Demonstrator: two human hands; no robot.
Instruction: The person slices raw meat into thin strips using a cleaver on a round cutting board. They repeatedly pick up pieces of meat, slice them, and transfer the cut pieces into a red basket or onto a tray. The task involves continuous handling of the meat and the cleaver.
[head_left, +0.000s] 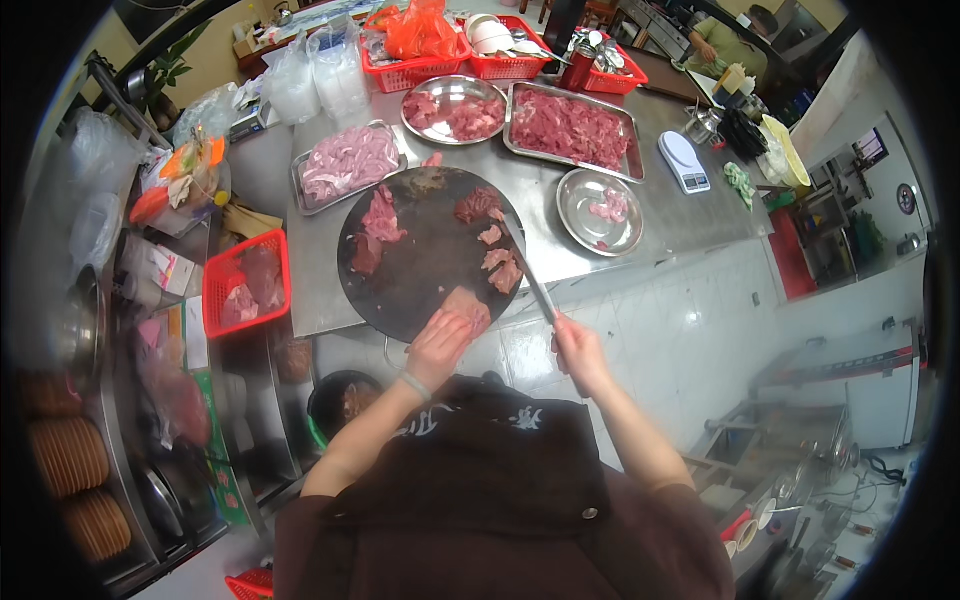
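My left hand (440, 343) rests on a piece of raw meat (466, 306) at the near edge of a round dark chopping board (431, 247). A long knife (532, 270) is in my right hand (581, 351), its blade pointing away over the board's right edge. Beside the blade lie several small meat slices (501, 264) and a darker heap of meat (478, 205). More raw meat (381, 215) sits on the board's left side. To the right, a round steel plate (568, 238) holds a few pale pieces.
Behind the board stand a tray of pale meat strips (349, 161), a round plate of meat (454, 112) and a large tray of sliced meat (570, 127). A red basket (212, 300) is at left, a digital scale (681, 159) at right. Another person (739, 45) is at the far right.
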